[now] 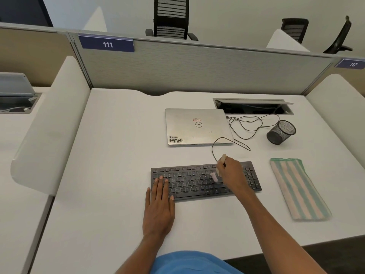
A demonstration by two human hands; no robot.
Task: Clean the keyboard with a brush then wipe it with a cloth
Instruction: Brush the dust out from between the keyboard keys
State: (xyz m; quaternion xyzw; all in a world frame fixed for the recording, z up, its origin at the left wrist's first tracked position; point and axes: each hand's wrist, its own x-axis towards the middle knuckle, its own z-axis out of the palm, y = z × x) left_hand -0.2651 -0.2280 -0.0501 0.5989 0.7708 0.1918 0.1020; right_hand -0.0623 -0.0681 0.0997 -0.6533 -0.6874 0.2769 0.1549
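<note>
- Keyboard [193,184] lies flat on the worktop [118,155], near its front edge and right in front of the person, with both hands on it.
- Right hand [230,171] is curled round a small brush [214,176], holding it like a pen. The pale bristles point down onto the keys right of the middle.
- Left hand [159,206] lies flat with straight fingers on the keyboard's left end, seemingly to pin it.
- Handling, as a judgement: the keyboard looks like a thin, stiff, light plastic slab that would slide on the smooth worktop if not held down. The keys give under pressure, so light strokes suit it. If it has to be lifted, the bare end edges are the best place to hold it.
- The brush looks light and its bristles soft, so a pen grip low on the handle gives control.
- Cable [212,150] loops up from the keyboard's back edge just behind the right hand. It could snag the brush handle on strokes along the top row.
- Cloth [298,188], striped, soft and folded flat, lies apart to the right of the keyboard, within reach for wiping.
- Closed laptop [195,126] sits behind the keyboard. A mesh cup [280,132] lies tipped over to its right among loose wires, below an open cable hatch [252,105]. None of these blocks the keys.
</note>
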